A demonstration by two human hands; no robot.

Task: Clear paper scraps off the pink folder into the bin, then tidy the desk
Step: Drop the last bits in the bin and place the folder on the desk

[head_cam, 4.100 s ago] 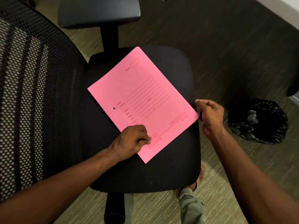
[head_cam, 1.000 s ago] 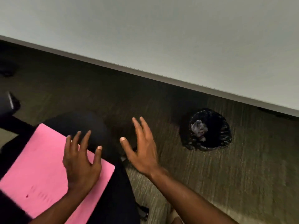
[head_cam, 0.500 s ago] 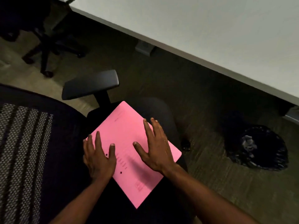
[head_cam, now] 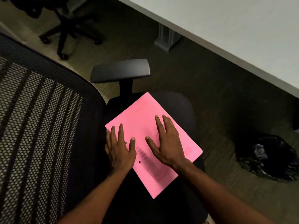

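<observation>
The pink folder (head_cam: 142,117) lies flat on the black seat of an office chair (head_cam: 176,101), turned diagonally. No paper scraps show on it. My left hand (head_cam: 119,147) rests over the folder's left edge, fingers spread and holding nothing. My right hand (head_cam: 166,143) lies flat on the folder's middle, fingers apart, empty too. On the floor at the right stands the bin (head_cam: 268,157), lined with a black bag, with crumpled paper (head_cam: 259,151) inside.
The chair's mesh backrest (head_cam: 35,126) fills the left side, and its armrest (head_cam: 120,70) stands just beyond the folder. A grey desk top (head_cam: 234,25) runs along the upper right with a leg (head_cam: 167,40) below it. Another chair's wheeled base (head_cam: 64,33) is at top left.
My view swung from the bin back down to the chair. Both hands, held open in the air a second ago, came down flat onto the pink folder.
</observation>
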